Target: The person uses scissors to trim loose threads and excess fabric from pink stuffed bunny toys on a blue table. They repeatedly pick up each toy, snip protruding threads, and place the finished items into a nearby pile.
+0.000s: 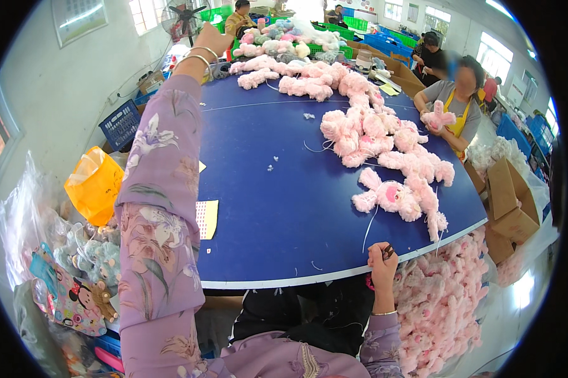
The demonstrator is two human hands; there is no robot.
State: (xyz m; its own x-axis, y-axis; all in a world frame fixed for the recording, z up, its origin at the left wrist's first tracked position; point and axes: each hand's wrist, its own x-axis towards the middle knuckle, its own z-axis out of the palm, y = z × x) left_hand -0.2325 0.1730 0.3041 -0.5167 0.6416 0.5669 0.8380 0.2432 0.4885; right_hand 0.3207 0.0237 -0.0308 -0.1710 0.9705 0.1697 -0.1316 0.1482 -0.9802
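Observation:
My left hand (214, 41) is stretched far out and raised over the table's far left corner. Its fingers look curled together, and anything in them is hidden. Near the table's front edge, my right hand (382, 261) is closed around a small dark brown object (388, 251), mostly covered by the fingers. Just beyond it lies a pink plush rabbit (394, 194) with long ears, a loose white thread (370, 230) trailing toward me. More fluffy pink plush pieces (353, 135) run in a heap along the table's right side and far end.
The blue table (258, 183) has a yellow-edged paper (207, 219) at its left edge. A person in a yellow apron (458, 107) holds a pink plush at the right. Many pink plushes (444, 302) are piled below the right edge, near cardboard boxes (509, 201). A yellow bag (95, 186) stands left.

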